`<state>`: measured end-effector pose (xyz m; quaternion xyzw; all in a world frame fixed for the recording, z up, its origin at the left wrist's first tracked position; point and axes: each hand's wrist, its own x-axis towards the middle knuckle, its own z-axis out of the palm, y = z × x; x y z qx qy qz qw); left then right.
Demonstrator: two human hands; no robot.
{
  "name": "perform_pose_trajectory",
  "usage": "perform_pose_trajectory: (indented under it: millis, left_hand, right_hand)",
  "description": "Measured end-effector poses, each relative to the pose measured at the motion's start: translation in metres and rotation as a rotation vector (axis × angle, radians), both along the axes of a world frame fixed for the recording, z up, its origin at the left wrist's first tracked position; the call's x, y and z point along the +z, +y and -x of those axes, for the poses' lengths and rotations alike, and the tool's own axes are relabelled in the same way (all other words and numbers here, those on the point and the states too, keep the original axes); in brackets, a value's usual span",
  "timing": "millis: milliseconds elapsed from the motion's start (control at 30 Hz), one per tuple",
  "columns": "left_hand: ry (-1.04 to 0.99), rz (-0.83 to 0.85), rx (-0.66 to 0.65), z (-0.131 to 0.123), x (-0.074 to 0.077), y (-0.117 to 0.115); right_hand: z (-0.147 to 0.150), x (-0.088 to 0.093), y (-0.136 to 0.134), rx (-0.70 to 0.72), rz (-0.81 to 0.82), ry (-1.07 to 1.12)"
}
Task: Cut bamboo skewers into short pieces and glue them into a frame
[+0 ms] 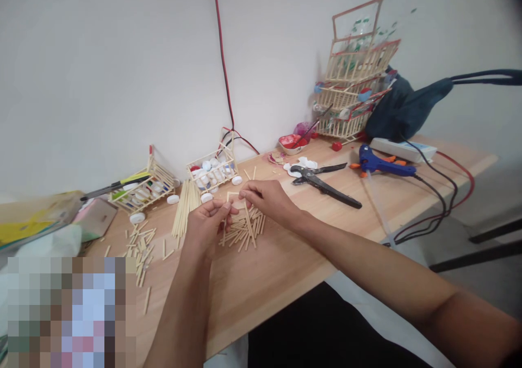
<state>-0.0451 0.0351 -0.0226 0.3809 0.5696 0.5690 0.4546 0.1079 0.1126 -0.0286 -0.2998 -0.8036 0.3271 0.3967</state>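
Above the middle of the table, my two hands hold a small frame of thin wooden sticks (233,193). My left hand (206,224) pinches its left side between thumb and fingers. At the frame's upper right corner, my right hand (271,199) is closed in a pinch. Below and behind the hands lies a loose pile of short wooden sticks (255,226). A bundle of longer sticks (185,207) rests just left of my left hand. Beyond the fingers stands a small stick-built cart (212,169) filled with white bottle caps.
Black-handled cutters (326,186) and a blue glue gun (383,164) with trailing cables lie to the right. A red paint dish (292,142) sits near the wall, beside tall stacked stick carts (350,96). Leftward are another stick cart (149,186) and scattered stick pieces (141,245).
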Motion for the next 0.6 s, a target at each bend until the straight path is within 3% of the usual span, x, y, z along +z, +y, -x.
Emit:
perform_pose_trajectory:
  millis: [600]
  left_hand:
    - [-0.015, -0.002, 0.009, -0.0016, 0.0029, -0.0008]
  right_hand:
    - [0.0005, 0.0000, 0.0006, -0.009, 0.001, -0.031]
